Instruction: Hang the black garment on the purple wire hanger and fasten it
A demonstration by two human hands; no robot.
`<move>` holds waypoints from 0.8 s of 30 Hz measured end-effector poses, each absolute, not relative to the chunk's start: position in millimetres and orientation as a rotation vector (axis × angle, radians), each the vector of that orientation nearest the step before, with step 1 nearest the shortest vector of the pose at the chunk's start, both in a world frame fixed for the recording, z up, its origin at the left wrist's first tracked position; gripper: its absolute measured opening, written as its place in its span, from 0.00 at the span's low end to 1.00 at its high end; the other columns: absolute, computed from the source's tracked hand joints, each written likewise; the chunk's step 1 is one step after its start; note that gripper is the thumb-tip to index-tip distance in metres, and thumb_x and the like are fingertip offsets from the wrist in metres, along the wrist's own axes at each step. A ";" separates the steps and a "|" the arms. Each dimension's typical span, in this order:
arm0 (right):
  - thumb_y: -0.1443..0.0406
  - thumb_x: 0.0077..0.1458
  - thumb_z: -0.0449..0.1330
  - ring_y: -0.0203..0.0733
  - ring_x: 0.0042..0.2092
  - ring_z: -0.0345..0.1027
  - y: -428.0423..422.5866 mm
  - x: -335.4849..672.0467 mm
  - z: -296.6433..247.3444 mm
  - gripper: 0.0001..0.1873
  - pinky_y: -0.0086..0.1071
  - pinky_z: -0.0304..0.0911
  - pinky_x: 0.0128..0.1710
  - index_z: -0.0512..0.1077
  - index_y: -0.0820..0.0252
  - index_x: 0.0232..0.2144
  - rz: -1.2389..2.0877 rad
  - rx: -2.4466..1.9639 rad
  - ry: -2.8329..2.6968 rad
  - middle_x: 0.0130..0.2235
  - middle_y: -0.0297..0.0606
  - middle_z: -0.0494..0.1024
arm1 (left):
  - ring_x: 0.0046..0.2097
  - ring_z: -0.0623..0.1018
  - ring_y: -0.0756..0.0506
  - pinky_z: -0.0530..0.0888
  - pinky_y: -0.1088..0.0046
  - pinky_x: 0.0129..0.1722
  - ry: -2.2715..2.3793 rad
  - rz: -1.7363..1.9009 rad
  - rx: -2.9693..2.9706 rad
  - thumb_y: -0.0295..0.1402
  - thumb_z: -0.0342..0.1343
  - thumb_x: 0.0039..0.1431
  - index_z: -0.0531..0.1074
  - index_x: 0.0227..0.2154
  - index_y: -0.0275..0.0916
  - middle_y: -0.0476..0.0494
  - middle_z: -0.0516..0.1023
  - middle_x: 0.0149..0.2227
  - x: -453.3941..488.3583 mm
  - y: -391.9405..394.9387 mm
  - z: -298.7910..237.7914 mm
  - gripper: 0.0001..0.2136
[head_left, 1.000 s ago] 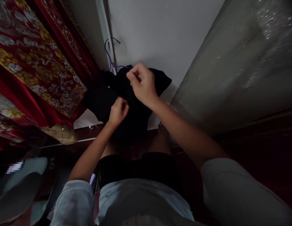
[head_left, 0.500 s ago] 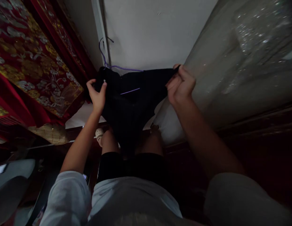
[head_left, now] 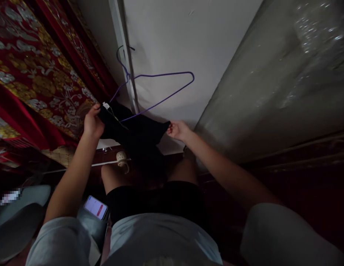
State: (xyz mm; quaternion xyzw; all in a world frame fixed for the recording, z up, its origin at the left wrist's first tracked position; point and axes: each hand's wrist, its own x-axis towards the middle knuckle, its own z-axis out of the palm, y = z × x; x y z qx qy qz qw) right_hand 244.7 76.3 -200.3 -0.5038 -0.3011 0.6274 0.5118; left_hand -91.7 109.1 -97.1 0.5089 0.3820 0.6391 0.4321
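Observation:
A dark garment, its exact kind hard to tell in the dim light, is stretched between my two hands. My left hand is closed on its left edge, close to a small white tag. At the opposite end, the fingers of my right hand pinch a corner of the cloth. Above it a purple wire hanger hangs by its hook at a pale vertical edge. The hanger's right arm is bare, while its lower left part passes behind or into the cloth.
Red cloth with gold and silver embroidery hangs at the left. Plastic-wrapped material leans along the right. A lit phone lies low on the left, and a beige clog is beyond my knee.
Both hands have moved down and left with the garment. The hanger's right side, covered by the cloth before, is now exposed. The phone has come into fuller view.

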 end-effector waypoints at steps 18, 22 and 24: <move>0.41 0.56 0.64 0.42 0.45 0.73 -9.1 144.9 -173.5 0.26 0.32 0.69 0.45 0.76 0.57 0.38 1.841 -0.578 -1.515 0.41 0.38 0.80 | 0.51 0.79 0.43 0.80 0.64 0.47 0.921 1.243 1.585 0.30 0.60 0.62 0.70 0.41 0.46 0.43 0.76 0.48 -14.3 -85.4 -137.3 0.07; 0.45 0.47 0.72 0.45 0.53 0.74 -25.0 163.4 -156.2 0.28 0.35 0.69 0.53 0.78 0.54 0.46 1.828 -0.528 -1.605 0.49 0.38 0.81 | 0.59 0.77 0.38 0.75 0.50 0.60 0.854 1.342 2.084 0.32 0.56 0.67 0.74 0.46 0.50 0.40 0.77 0.53 -26.0 -89.1 -130.7 0.07; 0.55 0.44 0.74 0.45 0.52 0.74 -35.7 164.6 -148.8 0.26 0.36 0.68 0.55 0.79 0.54 0.47 1.751 -0.467 -1.892 0.49 0.36 0.82 | 0.60 0.76 0.37 0.73 0.47 0.62 0.842 1.497 2.204 0.34 0.57 0.67 0.74 0.44 0.50 0.40 0.78 0.53 -36.5 -80.9 -129.8 0.06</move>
